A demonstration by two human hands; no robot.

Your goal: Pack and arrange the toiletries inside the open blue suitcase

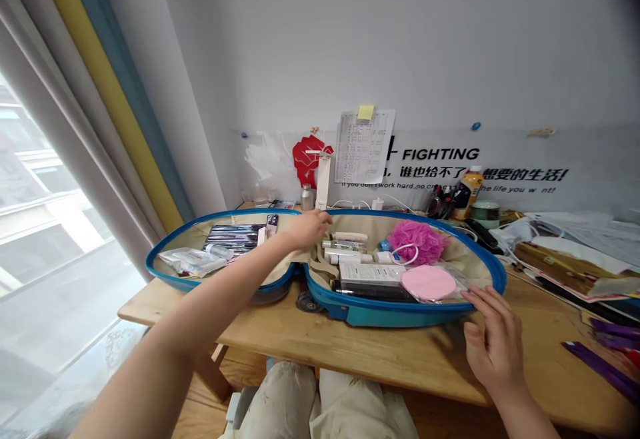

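A small blue suitcase (385,316) lies open across the wooden table, both halves facing up. My left hand (309,227) reaches over to its far side near the middle, fingers bent and bunched by the rim; what they hold, if anything, is hidden. Just below that hand, a beige strap (325,267) lies inside the right half. My right hand (495,342) is open, fingertips at the near right rim and thumb apart. Close to it is a pink oval pad (429,283). Beside that lie a pink bath puff (419,242), a white box (373,273) and several small bottles (345,246).
In the left half are dark wrapped packets (233,238) and a clear plastic bag (193,260). A silver bottle (307,197) stands behind the case. Papers, cables and a brown pouch (565,266) crowd the right side, with purple strips (603,367) nearer the edge.
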